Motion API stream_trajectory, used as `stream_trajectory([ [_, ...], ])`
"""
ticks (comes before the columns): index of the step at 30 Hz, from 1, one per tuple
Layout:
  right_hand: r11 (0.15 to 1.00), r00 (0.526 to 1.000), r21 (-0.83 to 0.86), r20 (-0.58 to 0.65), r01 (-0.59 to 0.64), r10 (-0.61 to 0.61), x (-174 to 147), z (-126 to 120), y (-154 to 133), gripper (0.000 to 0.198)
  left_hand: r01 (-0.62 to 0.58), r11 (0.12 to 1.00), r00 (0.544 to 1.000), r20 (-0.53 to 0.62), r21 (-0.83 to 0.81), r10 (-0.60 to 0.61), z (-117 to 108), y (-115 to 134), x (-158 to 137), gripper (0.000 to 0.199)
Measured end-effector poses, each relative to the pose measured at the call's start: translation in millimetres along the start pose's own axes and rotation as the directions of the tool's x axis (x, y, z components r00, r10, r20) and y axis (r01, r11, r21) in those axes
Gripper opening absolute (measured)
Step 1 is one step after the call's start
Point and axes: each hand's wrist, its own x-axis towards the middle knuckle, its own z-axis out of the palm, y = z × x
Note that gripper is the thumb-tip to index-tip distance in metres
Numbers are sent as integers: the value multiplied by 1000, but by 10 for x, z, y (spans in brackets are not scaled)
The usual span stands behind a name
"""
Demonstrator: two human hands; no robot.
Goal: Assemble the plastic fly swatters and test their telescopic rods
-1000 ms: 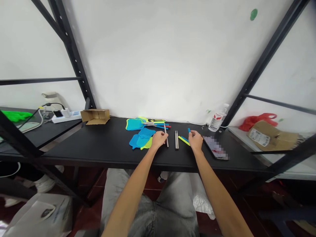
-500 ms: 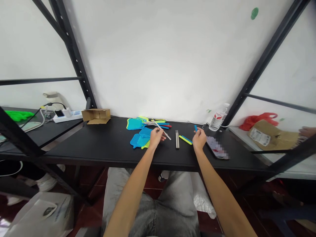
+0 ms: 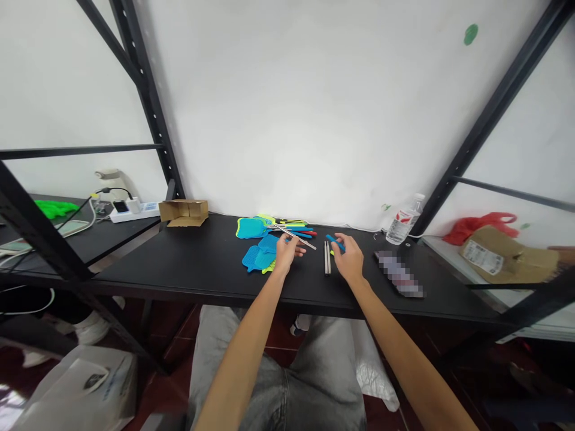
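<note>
My left hand [image 3: 287,254] is closed on a thin metal rod [image 3: 309,243], which slants down to the right above the black desk. In my right hand [image 3: 350,257] is a short blue handle [image 3: 333,240], pinched in the fingers and pointing left toward the rod's end. Two metal rods [image 3: 327,258] lie side by side between the hands. A yellow-green handle [image 3: 332,252] shows only slightly beside my right fingers. Left of my left hand lie loose blue swatter heads [image 3: 252,257] and a yellow-green one [image 3: 269,267]. Behind them is a pile of fly swatters [image 3: 251,228].
A phone-like device [image 3: 398,272], its screen pixelated, lies right of my right hand. A water bottle [image 3: 404,221] stands at the back right, near the black rack post [image 3: 449,173]. An open cardboard box [image 3: 184,214] sits at the back left, beside a power strip [image 3: 144,212].
My right hand has moved left with the blue handle, closer to the rod in my left hand, and now covers most of the handles on the desk. The view has shifted slightly.
</note>
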Motion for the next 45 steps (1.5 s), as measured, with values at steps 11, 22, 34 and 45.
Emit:
stream_trajectory([
  [11,978,966,48,154,204,-209,-49,-1,-187,25,-22,995,996,-93,-92,13,-18,-8,31,32],
  [22,978,964,49,169,201,-207,-54,21,-160,25,-20,993,996,-85,-116,10,-24,-4,33,32],
  [34,976,958,47,190,211,-216,-50,37,-148,25,-27,997,999,-40,-77,24,-9,26,-4,37],
  [45,982,954,53,237,179,-186,-48,40,-140,31,-52,999,997,57,2,52,-6,19,-31,44],
])
